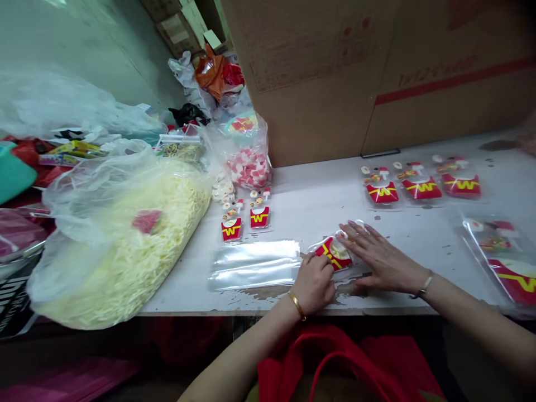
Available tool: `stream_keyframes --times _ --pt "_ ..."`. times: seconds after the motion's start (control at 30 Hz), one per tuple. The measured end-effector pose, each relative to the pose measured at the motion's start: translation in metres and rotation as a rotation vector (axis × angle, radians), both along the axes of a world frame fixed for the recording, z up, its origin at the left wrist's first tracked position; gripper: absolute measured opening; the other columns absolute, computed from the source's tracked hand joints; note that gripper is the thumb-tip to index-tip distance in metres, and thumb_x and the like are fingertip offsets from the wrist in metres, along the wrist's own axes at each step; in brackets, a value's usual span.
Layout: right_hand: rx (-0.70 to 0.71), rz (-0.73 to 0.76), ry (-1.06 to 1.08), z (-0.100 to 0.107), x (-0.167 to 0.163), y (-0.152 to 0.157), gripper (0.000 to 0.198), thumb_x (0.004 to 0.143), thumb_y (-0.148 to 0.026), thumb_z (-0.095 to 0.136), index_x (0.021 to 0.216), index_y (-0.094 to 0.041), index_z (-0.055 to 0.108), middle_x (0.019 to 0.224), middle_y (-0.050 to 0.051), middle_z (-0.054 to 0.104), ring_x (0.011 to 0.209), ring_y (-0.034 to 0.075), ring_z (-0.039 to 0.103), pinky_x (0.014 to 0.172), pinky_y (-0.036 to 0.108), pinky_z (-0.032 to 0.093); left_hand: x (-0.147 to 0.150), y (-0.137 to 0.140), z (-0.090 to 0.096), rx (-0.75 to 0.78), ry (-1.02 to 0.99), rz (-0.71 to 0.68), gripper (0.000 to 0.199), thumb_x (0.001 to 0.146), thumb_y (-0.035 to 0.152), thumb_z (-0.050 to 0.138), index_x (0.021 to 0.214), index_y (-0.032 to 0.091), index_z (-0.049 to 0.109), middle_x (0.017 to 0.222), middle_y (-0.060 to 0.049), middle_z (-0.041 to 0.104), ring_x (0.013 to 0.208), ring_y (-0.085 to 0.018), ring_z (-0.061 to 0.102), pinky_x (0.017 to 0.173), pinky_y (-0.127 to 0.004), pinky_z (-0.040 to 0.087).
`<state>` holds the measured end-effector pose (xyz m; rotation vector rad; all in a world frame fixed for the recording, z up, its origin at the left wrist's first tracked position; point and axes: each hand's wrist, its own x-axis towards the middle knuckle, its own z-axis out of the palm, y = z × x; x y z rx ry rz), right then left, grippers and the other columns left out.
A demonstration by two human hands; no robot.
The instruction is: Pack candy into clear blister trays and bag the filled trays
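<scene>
In front of me lies a small clear plastic packet point(334, 252) with a red fries-box piece in it, marked with a yellow zigzag. My left hand point(315, 281) is closed at its near left edge, fingers curled onto the plastic. My right hand point(383, 255) lies flat with fingers stretched out over the packet's upper right part, hiding some of it. Just left of my left hand, a stack of flat clear bags point(255, 265) rests on the white table point(301, 195). Two similar filled packets point(259, 216) lie behind that stack.
More filled packets point(422, 187) sit in a row at the back right, with others point(508, 268) at the right. A large bag of pale yellow strips point(167, 240) covers the left side. Behind stand a bag of pink-and-white pieces point(250, 166) and a tall cardboard box point(318, 84).
</scene>
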<state>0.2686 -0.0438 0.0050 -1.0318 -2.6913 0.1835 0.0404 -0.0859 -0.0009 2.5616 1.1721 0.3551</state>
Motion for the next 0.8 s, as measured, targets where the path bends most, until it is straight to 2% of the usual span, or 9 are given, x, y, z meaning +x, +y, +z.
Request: stream_keyframes --times 0.07,0.1,0.23,0.3,0.4,0.53,0.6,0.67,0.8 --pt "-0.047 0.089 -0.032 -0.003 -0.021 0.004 0.103 0.066 -0.071 0.06 0.147 -0.021 0.022 0.153 0.015 0.019 0.14 0.036 0.012 0.11 0.056 0.014 -0.018 -0.009 0.005 0.004 -0.063 0.013 0.027 0.08 0.027 0.054 0.106 0.021 0.057 0.11 -0.007 0.059 0.104 -0.021 0.051 0.103 -0.042 0.029" --pt "-0.069 0.109 -0.043 -0.006 -0.028 0.006 0.105 0.064 -0.074 0.059 0.146 -0.02 0.023 0.151 0.016 0.023 0.139 0.036 0.015 0.109 0.056 0.014 -0.029 -0.01 0.008 0.01 -0.096 0.083 0.029 0.083 0.031 0.053 0.109 0.022 0.056 0.111 -0.007 0.059 0.106 -0.021 0.051 0.102 -0.041 0.03" --pt "-0.112 0.074 -0.078 -0.012 -0.041 0.01 0.097 0.064 -0.077 0.056 0.143 -0.024 0.034 0.135 0.018 0.043 0.126 0.038 0.035 0.103 0.056 0.024 -0.074 0.001 0.004 0.019 -0.092 0.6 0.025 0.088 0.041 0.047 0.098 0.02 0.057 0.101 -0.006 0.059 0.097 -0.021 0.052 0.084 -0.036 0.037" --pt "-0.104 0.022 -0.094 -0.012 -0.044 0.008 0.093 0.065 -0.078 0.055 0.141 -0.026 0.038 0.129 0.018 0.047 0.119 0.038 0.041 0.097 0.054 0.031 -0.088 0.005 -0.004 -0.008 -0.019 0.736 0.025 0.086 0.044 0.052 0.093 0.02 0.056 0.097 -0.005 0.059 0.093 -0.021 0.052 0.079 -0.035 0.037" --pt "-0.094 -0.09 -0.109 -0.013 -0.047 0.0 0.088 0.069 -0.074 0.052 0.142 -0.028 0.035 0.126 0.017 0.048 0.111 0.037 0.046 0.087 0.05 0.04 -0.097 0.005 -0.018 -0.032 0.037 0.765 0.018 0.087 0.037 0.051 0.089 0.02 0.055 0.094 -0.004 0.059 0.091 -0.02 0.052 0.076 -0.033 0.035" --pt "-0.116 -0.174 -0.049 -0.011 -0.054 -0.011 0.095 0.074 -0.066 0.054 0.148 -0.021 0.014 0.126 0.018 0.05 0.109 0.035 0.047 0.086 0.049 0.041 -0.097 0.003 -0.025 -0.037 -0.039 0.757 0.015 0.09 0.026 0.045 0.083 0.019 0.056 0.088 -0.003 0.06 0.087 -0.018 0.053 0.077 -0.032 0.034" --pt "-0.134 -0.115 0.021 -0.004 -0.059 -0.016 0.099 0.073 -0.065 0.056 0.148 -0.017 0.012 0.13 0.018 0.048 0.114 0.034 0.045 0.093 0.049 0.039 -0.097 0.002 -0.023 -0.071 -0.139 0.712 0.016 0.089 0.026 0.045 0.081 0.018 0.056 0.085 -0.002 0.061 0.085 -0.016 0.054 0.078 -0.032 0.035" --pt "-0.152 -0.017 0.068 0.006 -0.064 -0.019 0.098 0.072 -0.063 0.059 0.147 -0.017 0.018 0.135 0.018 0.043 0.119 0.034 0.041 0.097 0.048 0.036 -0.098 0.0 -0.019 -0.122 -0.256 0.649 0.019 0.09 0.028 0.045 0.08 0.018 0.057 0.082 -0.001 0.06 0.081 -0.015 0.054 0.077 -0.03 0.036" --pt "-0.234 0.145 0.044 0.021 -0.072 -0.022 0.093 0.068 -0.056 0.065 0.145 -0.02 0.027 0.129 0.017 0.045 0.116 0.032 0.042 0.095 0.046 0.037 -0.099 -0.001 -0.008 -0.264 -0.412 0.488 0.024 0.09 0.033 0.044 0.077 0.017 0.055 0.076 0.0 0.057 0.073 -0.012 0.05 0.07 -0.025 0.039"
